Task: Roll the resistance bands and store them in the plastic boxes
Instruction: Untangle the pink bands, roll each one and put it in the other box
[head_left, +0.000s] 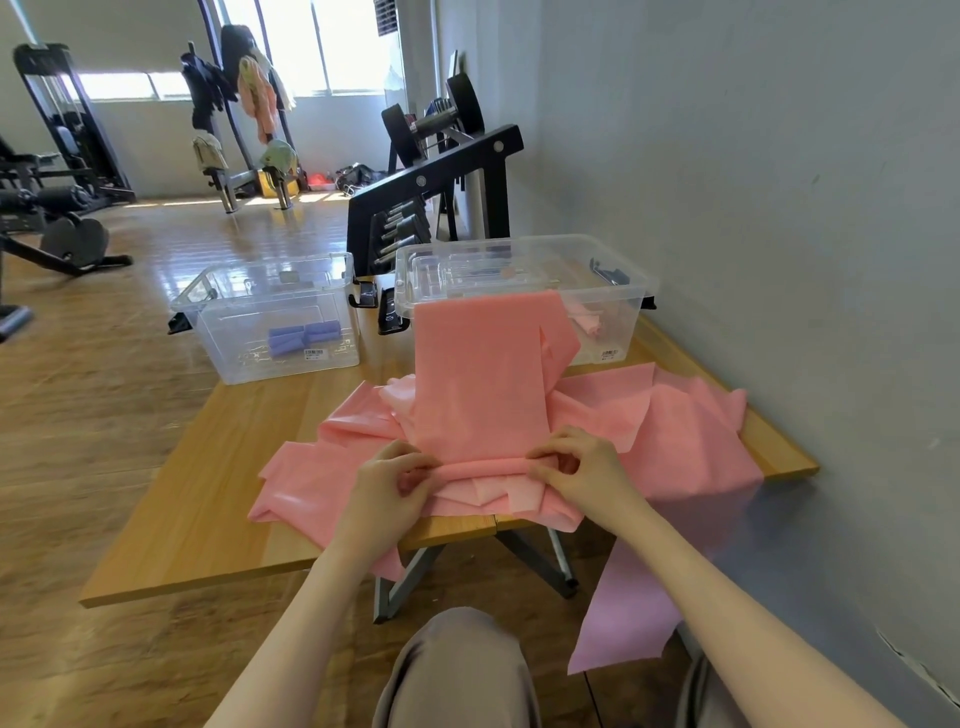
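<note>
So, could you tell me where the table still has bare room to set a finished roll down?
Bare wood lies left of the pink band pile, in front of the left box, running to the table's near-left corner. The right side is crowded: pink bands cover it up to the right box, where both hands, left hand and right hand, are rolling.

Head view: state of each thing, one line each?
Pink band: near end partly rolled, far end draped over right box.
Left hand: gripping the roll.
Right hand: gripping the roll.
Left box: open, purple rolls inside.
Right box: open, loose lid lying on top.
Pink pile: unrolled, overhanging table.
</note>
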